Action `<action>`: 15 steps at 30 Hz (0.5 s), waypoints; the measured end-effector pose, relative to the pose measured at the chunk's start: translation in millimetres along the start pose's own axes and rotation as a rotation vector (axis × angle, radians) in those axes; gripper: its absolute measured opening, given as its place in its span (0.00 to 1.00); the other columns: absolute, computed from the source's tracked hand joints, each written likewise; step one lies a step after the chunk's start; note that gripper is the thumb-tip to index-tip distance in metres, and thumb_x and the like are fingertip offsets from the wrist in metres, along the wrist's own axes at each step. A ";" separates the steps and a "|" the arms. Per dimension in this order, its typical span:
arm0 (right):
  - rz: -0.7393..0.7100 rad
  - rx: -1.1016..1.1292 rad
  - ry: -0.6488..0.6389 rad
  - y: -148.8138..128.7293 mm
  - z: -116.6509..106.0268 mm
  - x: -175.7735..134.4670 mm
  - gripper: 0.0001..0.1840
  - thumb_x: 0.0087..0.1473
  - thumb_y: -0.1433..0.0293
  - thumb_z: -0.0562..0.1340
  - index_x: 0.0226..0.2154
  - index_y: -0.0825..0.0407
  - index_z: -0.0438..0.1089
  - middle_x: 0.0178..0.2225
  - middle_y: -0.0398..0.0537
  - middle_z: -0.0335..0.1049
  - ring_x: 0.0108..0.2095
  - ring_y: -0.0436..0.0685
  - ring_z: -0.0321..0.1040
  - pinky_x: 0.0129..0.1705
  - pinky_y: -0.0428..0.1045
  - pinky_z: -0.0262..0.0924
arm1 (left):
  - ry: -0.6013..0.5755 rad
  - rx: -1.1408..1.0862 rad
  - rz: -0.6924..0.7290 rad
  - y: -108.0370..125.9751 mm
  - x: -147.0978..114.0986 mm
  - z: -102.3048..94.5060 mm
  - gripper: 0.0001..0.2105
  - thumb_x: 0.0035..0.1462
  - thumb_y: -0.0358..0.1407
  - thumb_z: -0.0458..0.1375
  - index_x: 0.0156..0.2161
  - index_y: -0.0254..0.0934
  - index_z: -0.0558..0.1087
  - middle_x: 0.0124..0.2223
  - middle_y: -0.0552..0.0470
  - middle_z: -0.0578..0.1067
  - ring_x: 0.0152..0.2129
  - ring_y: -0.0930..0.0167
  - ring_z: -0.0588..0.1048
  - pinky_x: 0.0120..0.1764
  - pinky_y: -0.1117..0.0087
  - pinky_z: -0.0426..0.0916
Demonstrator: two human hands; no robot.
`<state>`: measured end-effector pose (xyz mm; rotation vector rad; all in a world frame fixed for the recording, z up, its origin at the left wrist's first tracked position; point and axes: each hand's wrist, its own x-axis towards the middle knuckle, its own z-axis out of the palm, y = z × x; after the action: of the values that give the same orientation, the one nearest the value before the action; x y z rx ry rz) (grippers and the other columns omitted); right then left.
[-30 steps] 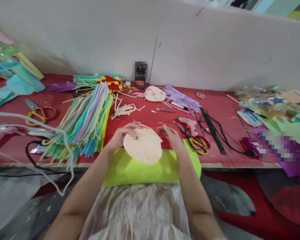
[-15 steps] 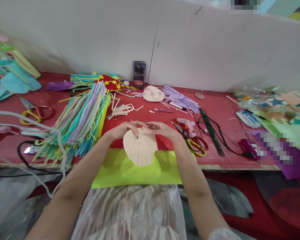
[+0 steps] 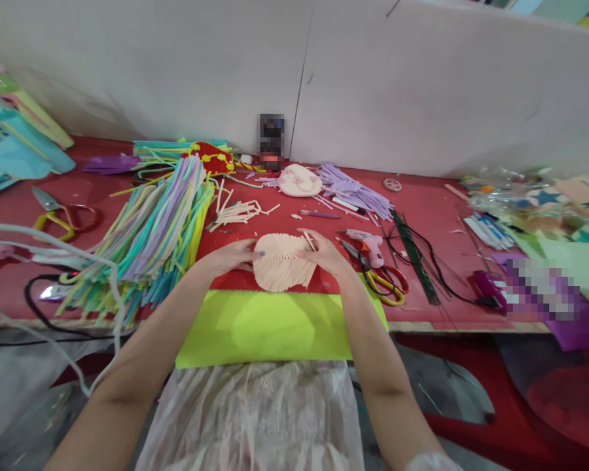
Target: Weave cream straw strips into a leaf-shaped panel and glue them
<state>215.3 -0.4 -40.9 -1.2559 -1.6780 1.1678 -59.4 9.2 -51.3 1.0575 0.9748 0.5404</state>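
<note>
Watching remotely: L hand [image 3: 232, 256] clamped on left edge of ribbed cream piece [image 3: 281, 267], R hand [image 3: 324, 253] fingers pinching its right end. Piece over red table [image 3: 434, 204], just past lime sheet [image 3: 260, 330]. I'd est. ribbing mostly done; uneven R edge prob. unfinished. Loose cream strips [image 3: 240, 213] nearby.

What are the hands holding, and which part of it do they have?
A cream ridged piece: the left hand holds its left edge, the right hand its right side.
</note>
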 end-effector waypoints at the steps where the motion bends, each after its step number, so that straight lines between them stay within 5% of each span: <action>1: 0.021 -0.002 -0.007 -1.2 -0.5 -2.7 0.36 0.44 0.64 0.69 0.56 0.47 0.64 0.53 0.49 0.68 0.50 0.58 0.66 0.52 0.54 0.60 | -0.028 0.032 0.030 2.5 -0.8 -0.1 0.29 0.43 0.40 0.69 0.53 0.37 0.70 0.47 0.42 0.77 0.44 0.62 0.76 0.43 0.62 0.71; 5: 0.078 -0.008 -0.025 -2.0 -6.3 -10.4 0.31 0.49 0.60 0.66 0.56 0.47 0.64 0.40 0.47 0.74 0.37 0.56 0.70 0.41 0.52 0.65 | 0.054 0.097 0.034 13.5 3.9 -0.1 0.29 0.41 0.33 0.68 0.52 0.35 0.68 0.43 0.45 0.78 0.42 0.64 0.76 0.47 0.61 0.68; 9: 0.101 0.020 0.052 6.9 -12.8 -11.4 0.25 0.54 0.55 0.61 0.52 0.46 0.68 0.43 0.47 0.74 0.38 0.55 0.70 0.42 0.51 0.65 | 0.210 0.227 0.145 20.6 16.2 -0.4 0.17 0.42 0.34 0.66 0.39 0.34 0.72 0.36 0.49 0.76 0.36 0.68 0.75 0.43 0.64 0.67; 15: 0.207 0.234 -0.024 11.2 -9.7 -16.5 0.31 0.59 0.48 0.52 0.57 0.47 0.63 0.32 0.46 0.76 0.28 0.53 0.72 0.25 0.46 0.61 | 0.298 0.261 0.378 17.9 32.8 1.8 0.14 0.44 0.40 0.63 0.36 0.34 0.73 0.36 0.52 0.75 0.34 0.69 0.72 0.42 0.66 0.65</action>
<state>231.9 -12.7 -48.8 -1.2918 -1.4047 1.4615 -40.5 41.3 -47.9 1.4370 1.1329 0.9187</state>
